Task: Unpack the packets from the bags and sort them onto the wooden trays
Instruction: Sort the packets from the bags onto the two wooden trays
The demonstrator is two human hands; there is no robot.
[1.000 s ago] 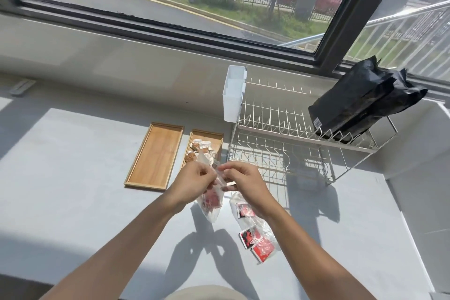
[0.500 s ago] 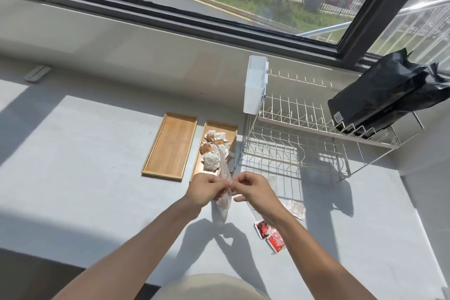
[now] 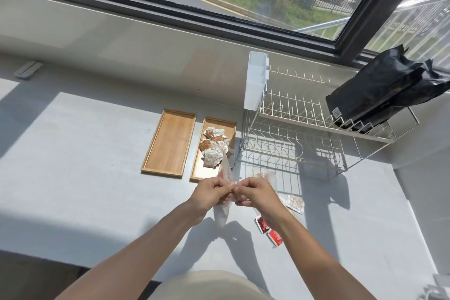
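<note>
Left hand (image 3: 211, 194) and right hand (image 3: 253, 192) meeting above grey counter (image 3: 73, 153), both pinching a clear plastic bag (image 3: 225, 173) between them. Beyond, two wooden trays side by side: left tray (image 3: 170, 141) bare, right tray (image 3: 226, 124) holding a heap of brown-and-white packets (image 3: 214, 147). Red packets (image 3: 267, 229) lying on counter beside right forearm, a pale packet (image 3: 295, 203) near them. White wire dish rack (image 3: 304, 129) to the right, carrying black bags (image 3: 384, 90).

Smooth wooden trays (image 3: 169, 141), matt grey counter (image 3: 73, 153), clear plastic bag (image 3: 225, 173).
</note>
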